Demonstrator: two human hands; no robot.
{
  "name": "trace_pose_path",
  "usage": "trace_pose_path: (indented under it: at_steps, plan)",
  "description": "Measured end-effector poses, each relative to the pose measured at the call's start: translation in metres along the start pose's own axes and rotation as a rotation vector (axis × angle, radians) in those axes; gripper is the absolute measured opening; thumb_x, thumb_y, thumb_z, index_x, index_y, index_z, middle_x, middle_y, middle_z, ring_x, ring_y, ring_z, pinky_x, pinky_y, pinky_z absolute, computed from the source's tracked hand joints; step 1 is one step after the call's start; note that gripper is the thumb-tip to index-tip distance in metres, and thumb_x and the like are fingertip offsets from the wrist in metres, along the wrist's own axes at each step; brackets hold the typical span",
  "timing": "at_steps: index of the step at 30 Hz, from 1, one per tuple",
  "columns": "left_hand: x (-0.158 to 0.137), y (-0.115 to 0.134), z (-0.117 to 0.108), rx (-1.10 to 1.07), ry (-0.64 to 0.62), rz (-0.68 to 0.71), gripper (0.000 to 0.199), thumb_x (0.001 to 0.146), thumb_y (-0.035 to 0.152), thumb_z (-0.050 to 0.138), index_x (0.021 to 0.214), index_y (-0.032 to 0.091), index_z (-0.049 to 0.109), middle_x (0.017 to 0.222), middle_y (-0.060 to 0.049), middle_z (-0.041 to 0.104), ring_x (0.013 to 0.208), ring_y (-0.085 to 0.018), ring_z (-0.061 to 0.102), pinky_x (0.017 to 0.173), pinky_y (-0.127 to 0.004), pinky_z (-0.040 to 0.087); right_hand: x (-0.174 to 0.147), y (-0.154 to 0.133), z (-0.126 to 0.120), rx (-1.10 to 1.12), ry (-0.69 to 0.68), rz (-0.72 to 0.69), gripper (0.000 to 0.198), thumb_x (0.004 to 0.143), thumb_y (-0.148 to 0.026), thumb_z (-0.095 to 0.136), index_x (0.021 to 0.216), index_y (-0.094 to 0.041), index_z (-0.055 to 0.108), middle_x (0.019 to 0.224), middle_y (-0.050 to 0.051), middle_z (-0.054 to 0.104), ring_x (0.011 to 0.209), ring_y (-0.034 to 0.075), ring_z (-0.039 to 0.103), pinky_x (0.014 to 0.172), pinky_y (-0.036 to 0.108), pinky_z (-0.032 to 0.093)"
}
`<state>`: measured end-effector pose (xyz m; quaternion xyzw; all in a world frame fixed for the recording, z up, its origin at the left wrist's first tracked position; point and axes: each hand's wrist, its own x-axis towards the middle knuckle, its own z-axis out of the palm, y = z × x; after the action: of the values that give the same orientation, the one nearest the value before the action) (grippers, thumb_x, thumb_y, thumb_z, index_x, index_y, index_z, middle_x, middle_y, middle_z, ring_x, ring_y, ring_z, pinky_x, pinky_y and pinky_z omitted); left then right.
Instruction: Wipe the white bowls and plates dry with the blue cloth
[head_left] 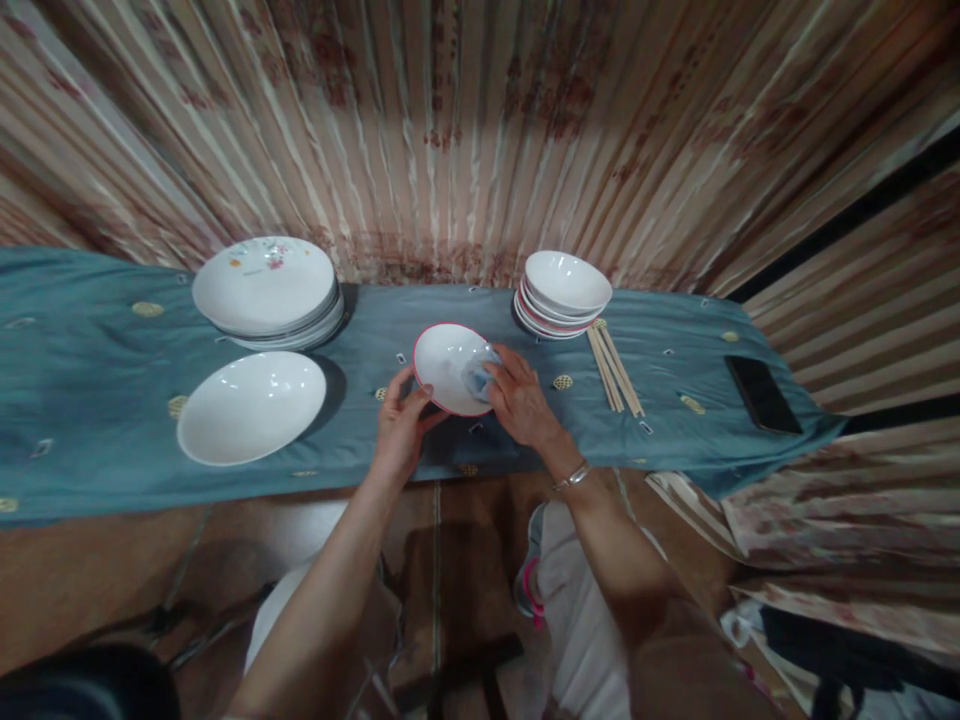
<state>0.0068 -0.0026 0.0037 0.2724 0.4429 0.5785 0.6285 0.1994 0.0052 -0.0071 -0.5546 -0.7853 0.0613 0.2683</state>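
A white bowl with a red rim (pixel 448 365) is tilted toward me above the front half of the table. My left hand (pixel 401 425) grips its left lower rim, thumb on the edge and fingers underneath. Closed around a pale blue cloth (pixel 481 374), my right hand (pixel 519 397) presses it against the bowl's inner right side. Part of the cloth is hidden by the fingers. To the right stands a stack of white bowls (pixel 568 285), some red-rimmed. Several light wooden chopsticks (pixel 615 370) lie beside that stack.
At the left are a stack of white plates (pixel 262 285), the top one flowered, and a large white oval dish (pixel 253 408). A black phone (pixel 763 394) lies near the right end of the blue-green tablecloth (pixel 675 440). Patterned curtains (pixel 435 140) hang right behind the table.
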Motion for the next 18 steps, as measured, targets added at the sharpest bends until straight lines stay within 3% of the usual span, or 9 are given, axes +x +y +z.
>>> trace_pose_path:
  at_steps: [3, 8, 14, 18]
  plan:
    - [0.002, 0.001, -0.003, 0.015, 0.013, 0.025, 0.062, 0.058, 0.039, 0.087, 0.113, 0.026, 0.061, 0.082, 0.002, 0.066, 0.082, -0.018, 0.067, 0.072, -0.033, 0.06, -0.01, 0.005, 0.005, 0.098, -0.089, -0.034, 0.052, 0.09, -0.011, 0.046, 0.14, -0.016, 0.052, 0.157, 0.015, 0.041, 0.151, 0.026, 0.028, 0.121, 0.053, 0.032]
    - [0.003, 0.0, -0.003, 0.008, 0.014, 0.04, 0.065, 0.055, 0.039, 0.088, 0.113, 0.025, 0.061, 0.074, 0.003, 0.063, 0.078, -0.017, 0.065, 0.069, -0.032, 0.059, -0.022, 0.004, 0.006, 0.13, -0.13, -0.064, 0.065, 0.083, 0.0, 0.04, 0.146, -0.014, 0.047, 0.157, 0.018, 0.041, 0.15, 0.024, 0.032, 0.12, 0.052, 0.035]
    - [0.003, 0.002, -0.002, 0.013, -0.002, 0.035, 0.066, 0.055, 0.042, 0.088, 0.113, 0.025, 0.061, 0.077, 0.003, 0.065, 0.077, -0.017, 0.065, 0.07, -0.033, 0.059, -0.03, -0.018, -0.008, 0.041, -0.194, -0.068, 0.058, 0.091, -0.003, 0.038, 0.146, -0.018, 0.049, 0.151, 0.016, 0.05, 0.141, 0.028, 0.046, 0.11, 0.058, 0.042]
    - [0.001, 0.002, -0.001, 0.031, -0.024, 0.035, 0.067, 0.056, 0.043, 0.089, 0.114, 0.026, 0.062, 0.076, 0.003, 0.065, 0.073, -0.016, 0.065, 0.07, -0.032, 0.059, -0.029, -0.036, -0.01, 0.061, -0.171, -0.115, 0.049, 0.097, -0.011, 0.043, 0.144, -0.019, 0.051, 0.144, 0.016, 0.058, 0.132, 0.026, 0.055, 0.108, 0.051, 0.046]
